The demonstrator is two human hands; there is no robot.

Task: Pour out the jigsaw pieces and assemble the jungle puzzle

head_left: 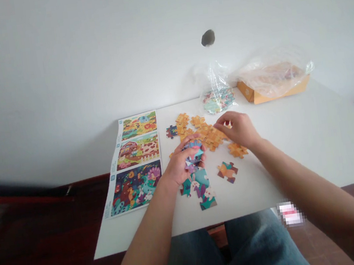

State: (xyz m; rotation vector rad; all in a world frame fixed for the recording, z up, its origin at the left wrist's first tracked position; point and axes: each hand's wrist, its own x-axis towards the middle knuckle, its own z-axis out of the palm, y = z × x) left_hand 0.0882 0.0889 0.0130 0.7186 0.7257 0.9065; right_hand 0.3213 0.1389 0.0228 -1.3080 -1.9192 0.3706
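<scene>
My left hand (180, 163) is closed around a few puzzle pieces (194, 151) printed in blue, teal and purple. Just below it on the table lie joined puzzle pieces (200, 188) with white rabbits, partly covered by the hand. My right hand (241, 129) pinches at the right edge of a heap of puzzle pieces (208, 133), most lying orange back up; its fingertips are on a puzzle piece there, largely hidden. A loose piece with an orange animal (227, 172) lies face up between my forearms. Another dark piece (171, 132) rests left of the heap.
A sheet with three reference pictures (137, 153) lies at the table's left. Against the wall stand a clear bag of puzzle pieces (219, 100) and an orange box (281, 92) with plastic over it. The white table (315, 144) ends just above my knees.
</scene>
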